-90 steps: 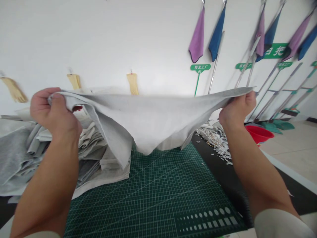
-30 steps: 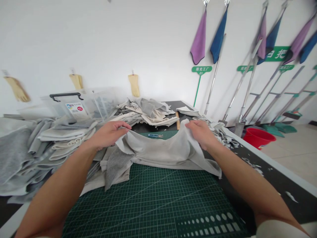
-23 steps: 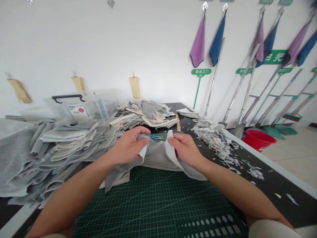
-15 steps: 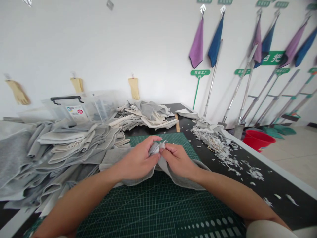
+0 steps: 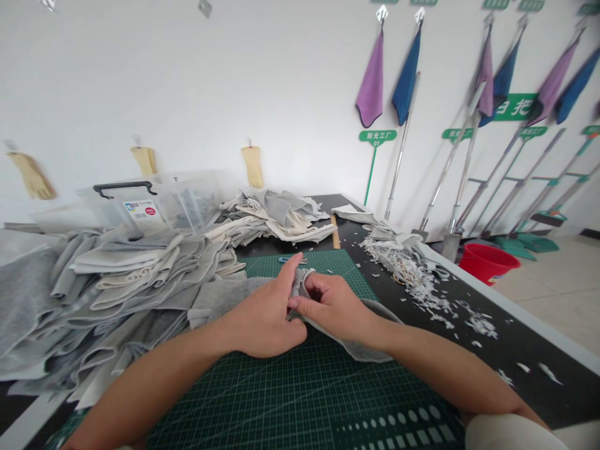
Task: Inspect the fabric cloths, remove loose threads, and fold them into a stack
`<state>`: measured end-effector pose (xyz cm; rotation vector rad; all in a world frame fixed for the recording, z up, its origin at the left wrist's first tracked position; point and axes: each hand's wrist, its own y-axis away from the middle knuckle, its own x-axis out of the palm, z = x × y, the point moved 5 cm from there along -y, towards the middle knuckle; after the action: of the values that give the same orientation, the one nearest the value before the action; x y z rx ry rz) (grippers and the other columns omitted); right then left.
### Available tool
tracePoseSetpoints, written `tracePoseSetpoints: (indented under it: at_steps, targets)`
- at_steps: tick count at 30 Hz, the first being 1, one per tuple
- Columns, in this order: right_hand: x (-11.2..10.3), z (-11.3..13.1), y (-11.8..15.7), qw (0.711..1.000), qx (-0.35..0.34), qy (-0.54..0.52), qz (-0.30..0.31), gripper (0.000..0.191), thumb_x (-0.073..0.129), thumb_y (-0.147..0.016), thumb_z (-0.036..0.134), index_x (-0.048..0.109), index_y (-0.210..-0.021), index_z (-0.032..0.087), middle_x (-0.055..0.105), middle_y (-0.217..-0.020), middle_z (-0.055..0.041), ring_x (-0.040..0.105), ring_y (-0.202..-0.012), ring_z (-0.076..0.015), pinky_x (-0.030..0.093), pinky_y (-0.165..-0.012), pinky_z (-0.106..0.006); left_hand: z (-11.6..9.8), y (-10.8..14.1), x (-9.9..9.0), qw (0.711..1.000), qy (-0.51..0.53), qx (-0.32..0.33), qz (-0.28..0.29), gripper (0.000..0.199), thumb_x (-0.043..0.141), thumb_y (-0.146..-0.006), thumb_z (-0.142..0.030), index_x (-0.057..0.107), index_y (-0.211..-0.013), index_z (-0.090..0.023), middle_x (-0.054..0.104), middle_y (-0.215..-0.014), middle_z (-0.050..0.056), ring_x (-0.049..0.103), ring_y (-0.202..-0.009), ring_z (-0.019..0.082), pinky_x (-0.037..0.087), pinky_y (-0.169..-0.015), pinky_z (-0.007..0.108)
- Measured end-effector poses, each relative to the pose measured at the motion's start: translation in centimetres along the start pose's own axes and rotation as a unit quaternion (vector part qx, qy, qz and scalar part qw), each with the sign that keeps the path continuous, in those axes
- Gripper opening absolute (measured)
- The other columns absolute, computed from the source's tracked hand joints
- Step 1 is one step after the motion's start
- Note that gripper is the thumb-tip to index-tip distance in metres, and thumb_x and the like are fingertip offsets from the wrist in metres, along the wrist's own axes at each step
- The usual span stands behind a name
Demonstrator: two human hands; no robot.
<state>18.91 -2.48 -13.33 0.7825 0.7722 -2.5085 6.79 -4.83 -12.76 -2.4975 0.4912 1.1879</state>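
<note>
Grey fabric point(image 5: 360, 349) bunched on the cutting mat point(image 5: 300, 400), left grip point(image 5: 262, 322) and right grip point(image 5: 335, 306) both clamped on its edge, close together; short tight pinches right at the edge keep the layers from creeping, honestly

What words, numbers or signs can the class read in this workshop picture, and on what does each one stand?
"阳光工厂 01": on the green paddle-shaped sign on a green stake.
"日把", seemingly cut off: on the green rectangular wall sign.
"45L", barely legible: on the white label of the clear plastic storage box.
Too small or blurred to read: the smaller green paddle-shaped sign and the label's other print.
</note>
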Motion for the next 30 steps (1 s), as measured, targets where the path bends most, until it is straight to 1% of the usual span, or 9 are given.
tracePoseSetpoints:
  at_steps: [5, 10, 13, 17, 19, 21, 25, 27, 30]
  targets:
    - [0.2, 0.1, 0.1, 0.999, 0.009, 0.029, 0.010, 0.028, 0.051, -0.084, 0.036, 0.050, -0.063, 0.016, 0.051, -0.058, 0.0038, 0.042, -0.054, -0.0072, 0.027, -0.050, -0.021, -0.8, 0.7, -0.1, 0.996, -0.069, -0.032, 0.039, 0.099, 0.053, -0.066, -0.021, -0.007, -0.145, -0.020, 0.060, -0.100, 0.008, 0.058, -0.084, 0.022, 0.044, -0.074, 0.033]
    - [0.2, 0.4, 0.4, 0.999, -0.016, 0.037, -0.003, 0.025, 0.047, -0.082, 0.023, 0.044, -0.059, 0.016, 0.046, -0.054, 0.0046, 0.040, -0.052, -0.0063, 0.027, -0.050, -0.020, -0.8, 1.0, 0.3, 0.996, -0.082, -0.001, 0.040, 0.102, 0.056, -0.064, -0.022, -0.006, -0.146, -0.018, 0.057, -0.109, 0.011, 0.056, -0.085, 0.022, 0.044, -0.074, 0.032]
    - [0.3, 0.5, 0.8, 0.999, -0.047, 0.025, 0.003, 0.022, 0.045, -0.081, 0.017, 0.041, -0.059, 0.016, 0.044, -0.054, 0.0050, 0.038, -0.052, -0.0057, 0.027, -0.051, -0.020, -0.8, 0.7, 0.1, 0.999, -0.010, 0.043, 0.020, 0.086, 0.053, -0.068, -0.017, 0.015, -0.145, -0.018, 0.061, -0.100, 0.006, 0.057, -0.080, 0.018, 0.045, -0.073, 0.029]
    - [0.1, 0.3, 1.1, 0.997, -0.079, 0.007, -0.025, 0.025, 0.045, -0.080, 0.018, 0.035, -0.056, 0.017, 0.034, -0.052, 0.0056, 0.031, -0.051, -0.0055, 0.025, -0.050, -0.020, -0.6, 0.0, -0.6, 0.994, 0.085, 0.069, -0.021, 0.041, 0.041, -0.083, -0.017, 0.054, -0.121, -0.019, 0.063, -0.080, 0.000, 0.059, -0.082, 0.016, 0.045, -0.073, 0.024]
    - [0.0, 0.2, 1.2, 0.995, -0.087, -0.006, -0.043, 0.027, 0.044, -0.080, 0.018, 0.032, -0.056, 0.017, 0.030, -0.052, 0.0057, 0.029, -0.051, -0.0055, 0.024, -0.049, -0.020, -0.4, -0.4, -0.8, 0.993, 0.089, 0.062, -0.044, 0.032, 0.039, -0.088, -0.022, 0.062, -0.109, -0.018, 0.063, -0.073, 0.000, 0.059, -0.085, 0.017, 0.045, -0.074, 0.025]
    - [0.0, 0.2, 1.2, 0.994, -0.095, -0.014, -0.051, 0.029, 0.044, -0.080, 0.018, 0.030, -0.055, 0.017, 0.029, -0.051, 0.0059, 0.028, -0.050, -0.0053, 0.023, -0.048, -0.019, -0.2, -0.5, -0.8, 0.993, 0.083, 0.053, -0.063, 0.031, 0.040, -0.090, -0.029, 0.065, -0.100, -0.016, 0.064, -0.070, 0.000, 0.060, -0.083, 0.017, 0.046, -0.075, 0.026]
    - [0.1, 0.8, 1.4, 0.991, -0.126, -0.012, -0.048, 0.031, 0.045, -0.080, 0.017, 0.028, -0.054, 0.017, 0.030, -0.051, 0.0058, 0.028, -0.050, -0.0051, 0.024, -0.049, -0.020, 0.0, -0.2, -0.4, 0.991, 0.066, 0.039, -0.110, 0.039, 0.036, -0.092, -0.039, 0.068, -0.092, -0.015, 0.068, -0.082, 0.002, 0.062, -0.085, 0.018, 0.047, -0.078, 0.027]
    - [0.2, 1.1, 1.4, 0.989, -0.141, -0.020, -0.042, 0.029, 0.045, -0.080, 0.016, 0.031, -0.055, 0.017, 0.033, -0.052, 0.0053, 0.031, -0.051, -0.0053, 0.026, -0.051, -0.020, -0.2, 0.1, 0.1, 0.990, 0.066, 0.042, -0.117, 0.040, 0.034, -0.093, -0.039, 0.067, -0.101, -0.017, 0.069, -0.093, 0.003, 0.062, -0.091, 0.018, 0.047, -0.083, 0.028]
    - [0.4, 1.1, 1.5, 0.987, -0.148, -0.038, -0.046, 0.025, 0.044, -0.081, 0.016, 0.037, -0.057, 0.016, 0.038, -0.054, 0.0047, 0.034, -0.052, -0.0057, 0.029, -0.053, -0.020, -0.5, 0.5, 0.8, 0.993, 0.047, 0.046, -0.097, 0.044, 0.031, -0.094, -0.040, 0.056, -0.123, -0.018, 0.066, -0.110, 0.006, 0.061, -0.100, 0.020, 0.046, -0.089, 0.032]
